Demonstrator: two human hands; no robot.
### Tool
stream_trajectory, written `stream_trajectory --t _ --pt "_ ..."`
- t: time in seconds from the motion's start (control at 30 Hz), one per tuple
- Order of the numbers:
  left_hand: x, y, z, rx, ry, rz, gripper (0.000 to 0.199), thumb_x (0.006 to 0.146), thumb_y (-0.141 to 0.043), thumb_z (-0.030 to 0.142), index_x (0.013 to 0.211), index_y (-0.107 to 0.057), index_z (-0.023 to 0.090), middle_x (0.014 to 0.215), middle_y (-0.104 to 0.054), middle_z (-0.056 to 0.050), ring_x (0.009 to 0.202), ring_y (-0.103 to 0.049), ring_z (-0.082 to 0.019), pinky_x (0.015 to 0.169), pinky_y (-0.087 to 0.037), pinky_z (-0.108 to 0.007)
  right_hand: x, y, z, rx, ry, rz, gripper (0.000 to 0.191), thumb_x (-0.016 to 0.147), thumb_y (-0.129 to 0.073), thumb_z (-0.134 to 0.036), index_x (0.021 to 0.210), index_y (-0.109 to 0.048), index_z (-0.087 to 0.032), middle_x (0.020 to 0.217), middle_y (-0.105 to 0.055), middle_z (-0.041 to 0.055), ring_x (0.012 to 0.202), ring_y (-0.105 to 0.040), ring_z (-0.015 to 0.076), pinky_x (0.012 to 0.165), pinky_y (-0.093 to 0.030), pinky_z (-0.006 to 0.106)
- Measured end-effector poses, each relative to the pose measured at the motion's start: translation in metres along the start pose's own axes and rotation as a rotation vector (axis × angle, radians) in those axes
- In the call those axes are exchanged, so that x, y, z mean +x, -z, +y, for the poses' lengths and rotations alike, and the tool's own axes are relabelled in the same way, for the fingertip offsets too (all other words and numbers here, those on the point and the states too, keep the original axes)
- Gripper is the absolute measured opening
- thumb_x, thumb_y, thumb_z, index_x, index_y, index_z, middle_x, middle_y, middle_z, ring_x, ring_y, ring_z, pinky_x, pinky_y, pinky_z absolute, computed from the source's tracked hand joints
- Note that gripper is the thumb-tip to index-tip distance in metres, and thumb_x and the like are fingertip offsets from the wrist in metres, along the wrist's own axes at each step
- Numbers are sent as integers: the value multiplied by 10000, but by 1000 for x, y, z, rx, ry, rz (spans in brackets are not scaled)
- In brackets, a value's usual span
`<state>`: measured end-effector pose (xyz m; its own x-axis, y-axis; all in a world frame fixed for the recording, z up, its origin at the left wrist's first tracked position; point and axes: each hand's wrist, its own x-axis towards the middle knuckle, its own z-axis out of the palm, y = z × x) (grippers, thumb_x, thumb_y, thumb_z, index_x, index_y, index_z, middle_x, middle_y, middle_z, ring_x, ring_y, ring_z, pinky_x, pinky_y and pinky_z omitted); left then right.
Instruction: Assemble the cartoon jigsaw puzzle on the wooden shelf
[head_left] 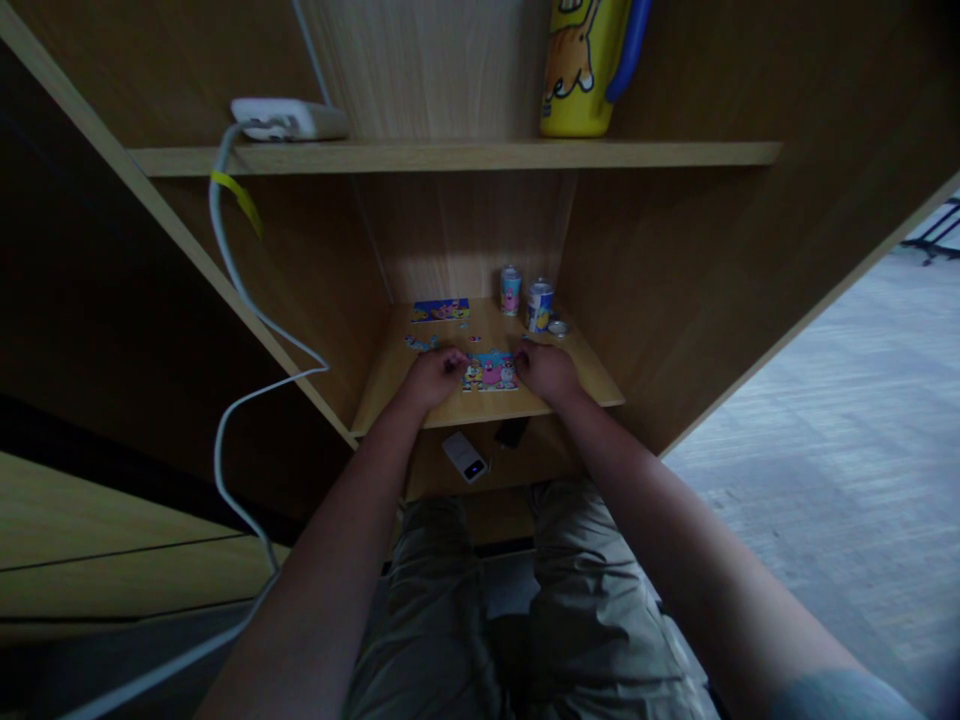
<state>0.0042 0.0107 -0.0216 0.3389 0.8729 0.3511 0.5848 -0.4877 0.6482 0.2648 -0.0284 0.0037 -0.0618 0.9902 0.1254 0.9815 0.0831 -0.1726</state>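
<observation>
A partly joined jigsaw puzzle [491,374] with colourful cartoon figures lies flat near the front edge of the shelf board. At its left edge is my left hand [437,376], fingers curled together, the tips close to the puzzle's upper left corner. My right hand [549,372] rests by the upper right edge with its fingers bent inward. Whatever either hand pinches is too small or hidden to make out. Loose puzzle pieces [421,343] lie beyond my left hand, and another small piece [475,339] sits just behind the puzzle.
Behind stand a pink-and-blue can [510,292] and a blue-and-white can [539,307], with a round metal lid [557,328]. A picture card [441,310] lies at the back left. Below is a pale device [465,457]; above, a yellow mug [574,90]. A white cable [219,440] hangs left.
</observation>
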Motion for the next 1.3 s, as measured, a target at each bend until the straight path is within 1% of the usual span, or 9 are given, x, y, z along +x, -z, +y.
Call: stream_trajectory --t 0.2,0.3,0.53,0.73,0.9,1.2,1.3 --pt "-1 2 5 10 6 3 170 980 -671 329 954 -810 234 945 -852 -35 864 -761 -219 862 -601 -340 0 3 -1 21 2 -1 419 1153 -441 -364 1396 -766 -260 1297 -835 121 1176 -787 275 972 -560 326" --pt "-2 2 6 1 8 4 161 974 -674 314 950 -812 235 947 -852 -36 862 -763 -218 862 -603 -340 -1 4 -2 20 2 -18 437 1164 -419 -373 1409 -764 -261 1306 -832 122 1182 -785 276 979 -563 335" --pt "0 1 2 -16 16 -2 154 967 -672 296 953 -808 227 951 -847 -44 862 -763 -222 865 -599 -350 0 1 -1 8 3 -3 461 1167 -403 -394 1425 -755 -246 1314 -826 143 1183 -781 285 972 -558 340" --pt "0 1 4 -20 20 2 154 970 -672 295 959 -811 227 963 -851 -43 864 -762 -213 869 -602 -343 0 1 0 13 7 7 434 1163 -425 -381 1398 -762 -242 1306 -830 136 1168 -785 279 969 -557 336" --pt "0 0 2 -17 22 14 159 961 -677 322 950 -812 239 945 -852 -37 875 -764 -220 867 -613 -347 -1 1 -1 22 1 7 406 1164 -439 -375 1362 -774 -257 1288 -839 110 1160 -791 268 942 -557 314" --pt "-1 0 1 -14 11 12 169 963 -673 331 955 -813 236 939 -850 -41 870 -764 -221 871 -612 -350 -1 2 -1 6 -8 -5 446 1176 -403 -401 1405 -759 -260 1283 -835 132 1157 -790 279 953 -560 330" --pt "-1 0 1 -12 10 7 164 965 -678 330 951 -811 236 920 -840 -37 863 -764 -220 860 -608 -343 -1 2 -1 10 -4 -8 417 1160 -439 -385 1393 -762 -263 1283 -837 122 1156 -789 280 939 -562 325"
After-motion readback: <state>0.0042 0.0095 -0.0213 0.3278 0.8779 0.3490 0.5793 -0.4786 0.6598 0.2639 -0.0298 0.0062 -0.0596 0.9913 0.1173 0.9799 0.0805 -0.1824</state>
